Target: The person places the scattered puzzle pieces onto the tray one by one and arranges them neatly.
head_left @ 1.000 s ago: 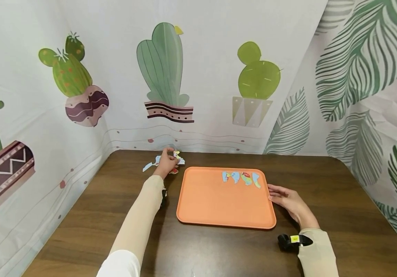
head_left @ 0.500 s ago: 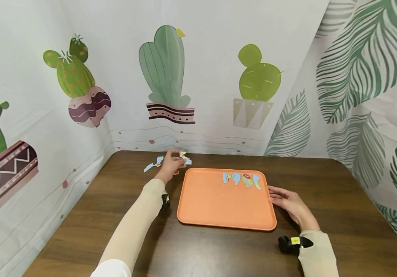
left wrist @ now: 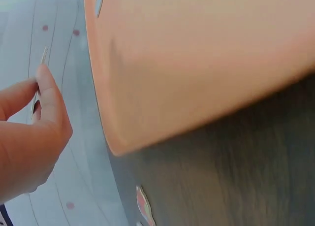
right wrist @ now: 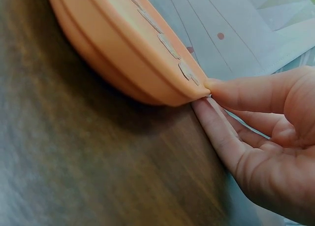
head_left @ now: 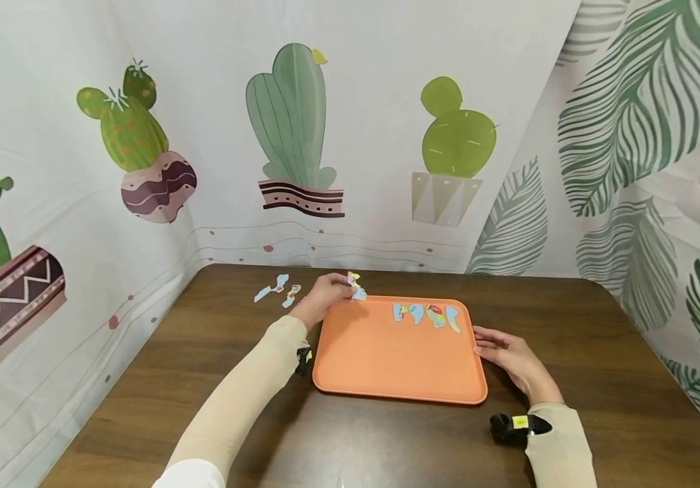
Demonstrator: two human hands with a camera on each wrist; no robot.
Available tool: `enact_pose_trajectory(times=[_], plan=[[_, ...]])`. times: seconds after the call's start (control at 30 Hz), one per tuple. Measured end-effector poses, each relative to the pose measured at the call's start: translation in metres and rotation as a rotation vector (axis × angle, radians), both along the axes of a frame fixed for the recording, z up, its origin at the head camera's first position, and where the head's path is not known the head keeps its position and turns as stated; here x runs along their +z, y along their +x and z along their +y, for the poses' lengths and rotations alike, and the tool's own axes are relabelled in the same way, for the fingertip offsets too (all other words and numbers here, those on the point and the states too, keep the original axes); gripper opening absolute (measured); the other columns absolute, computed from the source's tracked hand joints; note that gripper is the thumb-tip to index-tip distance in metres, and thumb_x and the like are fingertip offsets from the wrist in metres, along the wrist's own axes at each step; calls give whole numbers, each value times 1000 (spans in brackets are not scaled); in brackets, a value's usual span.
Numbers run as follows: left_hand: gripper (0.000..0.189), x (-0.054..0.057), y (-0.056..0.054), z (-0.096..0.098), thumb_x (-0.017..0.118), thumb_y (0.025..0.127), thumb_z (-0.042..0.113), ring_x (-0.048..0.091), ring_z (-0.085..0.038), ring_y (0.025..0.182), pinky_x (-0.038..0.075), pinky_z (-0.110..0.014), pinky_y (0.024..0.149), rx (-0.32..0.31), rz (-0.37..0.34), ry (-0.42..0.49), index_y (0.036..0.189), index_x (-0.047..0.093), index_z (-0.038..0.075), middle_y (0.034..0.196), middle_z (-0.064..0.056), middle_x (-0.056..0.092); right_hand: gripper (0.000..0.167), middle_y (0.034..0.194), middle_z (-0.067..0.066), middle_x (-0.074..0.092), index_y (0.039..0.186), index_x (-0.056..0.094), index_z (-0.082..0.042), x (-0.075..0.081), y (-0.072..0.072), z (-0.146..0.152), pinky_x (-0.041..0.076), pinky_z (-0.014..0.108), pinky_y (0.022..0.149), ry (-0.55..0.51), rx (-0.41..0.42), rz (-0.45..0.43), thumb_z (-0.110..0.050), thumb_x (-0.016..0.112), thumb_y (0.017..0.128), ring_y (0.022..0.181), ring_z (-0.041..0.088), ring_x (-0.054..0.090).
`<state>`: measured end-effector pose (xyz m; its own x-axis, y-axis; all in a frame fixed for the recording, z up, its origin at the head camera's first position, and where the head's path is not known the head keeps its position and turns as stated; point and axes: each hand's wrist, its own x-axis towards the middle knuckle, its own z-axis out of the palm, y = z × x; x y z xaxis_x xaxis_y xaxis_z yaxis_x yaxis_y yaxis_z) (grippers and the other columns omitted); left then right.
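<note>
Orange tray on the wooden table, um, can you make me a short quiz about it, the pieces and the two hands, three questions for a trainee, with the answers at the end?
1. Which hand is pinching a loose puzzle piece?
2. True or false: the right hand touches the right edge of the tray.
3. In the head view, the row of pieces on the tray lies along which edge? A) the near one; B) the far one; C) the left one.

Key:
1. The left hand.
2. True.
3. B.
</note>
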<state>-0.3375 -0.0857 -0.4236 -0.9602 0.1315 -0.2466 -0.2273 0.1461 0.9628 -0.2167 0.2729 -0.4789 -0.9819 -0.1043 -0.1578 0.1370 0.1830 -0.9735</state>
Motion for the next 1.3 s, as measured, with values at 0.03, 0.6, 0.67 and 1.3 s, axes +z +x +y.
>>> enact_pose_trajectory(times=[0.03, 0.6, 0.67, 1.3], plan=[[23, 0, 1, 2, 64, 90, -2, 62, -26, 89, 50, -48, 95, -10, -5, 10, 111, 55, -3, 96, -11, 57, 61, 130, 22, 54, 143, 37, 8, 0, 0, 0, 52, 17, 84, -1, -7, -2, -10, 65, 92, 97, -4, 58], [37, -5, 12, 39, 58, 88, -12, 66, -33, 93, 57, -37, 83, -114, -129, -30, 124, 49, -11, 109, -24, 57, 61, 132, 24, 52, 144, 36, 8, -2, -2, 2, 52, 18, 85, -15, -4, -8, -9, 65, 92, 97, -3, 59], [39, -7, 13, 42, 58, 88, -13, 65, -34, 96, 58, -35, 80, -123, -134, -58, 125, 49, -11, 112, -25, 56, 61, 133, 24, 52, 143, 37, 8, -2, -2, 1, 52, 18, 85, -9, -7, -10, -10, 65, 92, 98, -3, 59], [41, -22, 17, 53, 59, 82, -19, 68, -33, 87, 60, -37, 71, -95, -93, -105, 61, 37, 8, 100, -17, 60, 62, 131, 23, 54, 143, 38, 7, 0, 1, 0, 51, 16, 84, 9, -12, -13, -12, 66, 92, 98, -3, 58]])
